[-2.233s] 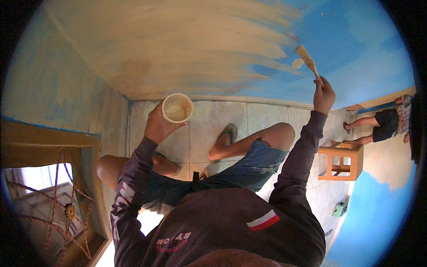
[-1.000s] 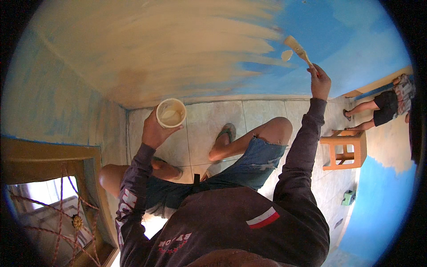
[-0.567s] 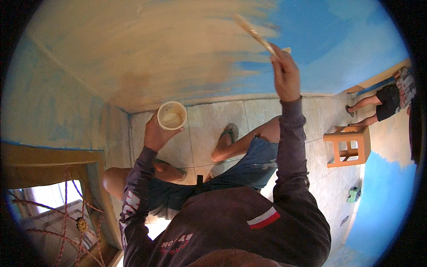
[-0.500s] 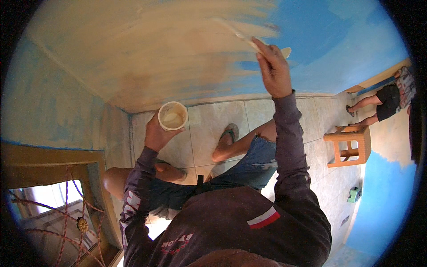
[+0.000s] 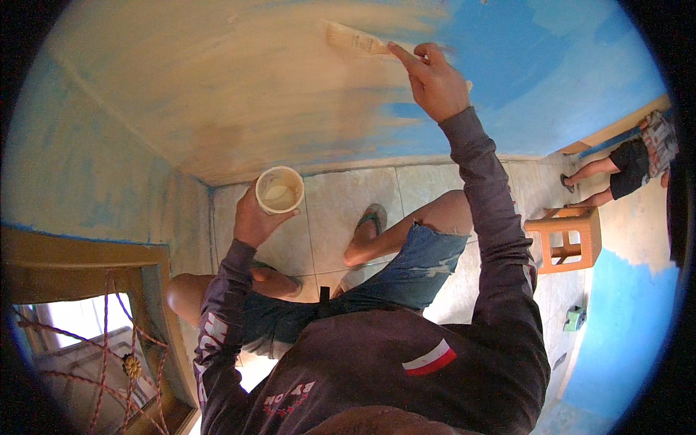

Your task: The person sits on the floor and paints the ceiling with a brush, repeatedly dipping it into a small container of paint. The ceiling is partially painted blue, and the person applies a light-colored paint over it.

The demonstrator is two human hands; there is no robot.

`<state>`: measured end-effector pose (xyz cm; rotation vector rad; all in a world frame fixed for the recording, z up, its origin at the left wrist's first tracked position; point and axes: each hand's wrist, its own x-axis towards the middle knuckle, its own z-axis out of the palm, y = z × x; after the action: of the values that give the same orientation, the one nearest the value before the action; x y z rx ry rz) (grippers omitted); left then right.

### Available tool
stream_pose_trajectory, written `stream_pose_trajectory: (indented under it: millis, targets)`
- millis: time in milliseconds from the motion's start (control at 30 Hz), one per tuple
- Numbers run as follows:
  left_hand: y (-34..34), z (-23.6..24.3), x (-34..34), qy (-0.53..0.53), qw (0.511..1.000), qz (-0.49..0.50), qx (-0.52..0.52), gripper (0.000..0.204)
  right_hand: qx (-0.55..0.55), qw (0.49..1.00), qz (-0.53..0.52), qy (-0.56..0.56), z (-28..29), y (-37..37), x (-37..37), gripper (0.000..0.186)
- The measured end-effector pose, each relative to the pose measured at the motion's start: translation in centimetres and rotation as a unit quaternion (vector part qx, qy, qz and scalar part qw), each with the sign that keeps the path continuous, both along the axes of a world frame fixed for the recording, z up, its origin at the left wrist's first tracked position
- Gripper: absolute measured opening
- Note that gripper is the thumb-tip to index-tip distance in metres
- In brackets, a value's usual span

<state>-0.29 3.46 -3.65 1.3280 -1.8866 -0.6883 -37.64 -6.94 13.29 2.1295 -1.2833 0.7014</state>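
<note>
Count: one paintbrush, one round cup of pale paint, one orange stool, one small green object on the tiled floor, one other person at 3 o'clock.
Right hand: the right hand is raised toward 12 o'clock, arm stretched nearly straight, sleeve dark; the fingers are closed around the brush handle, forefinger laid along it.
Brush: bristles point to 10 o'clock and lie against the wall, at the seam where tan paint meets blue.
Left hand: the left hand is bent up at the elbow, closed around the cup from below, thumb on the near side; the cup stays upright, mouth open to the camera.
Cup place: centre-left of the view, over the floor just out from the wall's foot.
Edges: the tan coat covers the wall from 9 to 12 o'clock; blue remains from 12 to 3 o'clock.
Corner: a side wall meets the painted wall at 9 o'clock, with a wooden window frame at 8 o'clock.
Room: open floor lies between the person's legs and the stool.
</note>
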Motion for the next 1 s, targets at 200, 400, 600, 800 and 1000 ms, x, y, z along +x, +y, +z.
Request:
stream_pose_trajectory:
  millis: [200, 400, 600, 800, 1000]
  targets:
    - [-0.1, -0.4, 0.2, 0.011, 1.0, 0.0, -0.003, 0.081, 0.025, 0.996, -0.079, 0.031, -0.2, 1.8, -6.3, 0.054]
    - [0.0, 0.1, -0.1, -0.005, 1.0, 0.004, -0.01, 0.08, 0.029, 0.984, -0.168, 0.047, 0.5, 5.1, -15.3, 0.054]
    - [0.0, 0.7, -0.2, 0.015, 0.999, 0.002, 0.041, 0.08, -0.055, 0.984, -0.162, -0.043, 0.1, 8.0, -16.0, 0.049]
    - [0.0, 0.5, -0.3, -0.014, 1.0, 0.002, 0.009, 0.079, -0.052, 0.991, 0.015, -0.119, 0.7, 5.5, -6.1, 0.049]
    - [-0.1, 0.6, -0.5, 0.008, 1.0, -0.001, 0.0, 0.079, -0.03, 0.994, 0.077, -0.072, 0.8, 0.8, 3.0, 0.042]
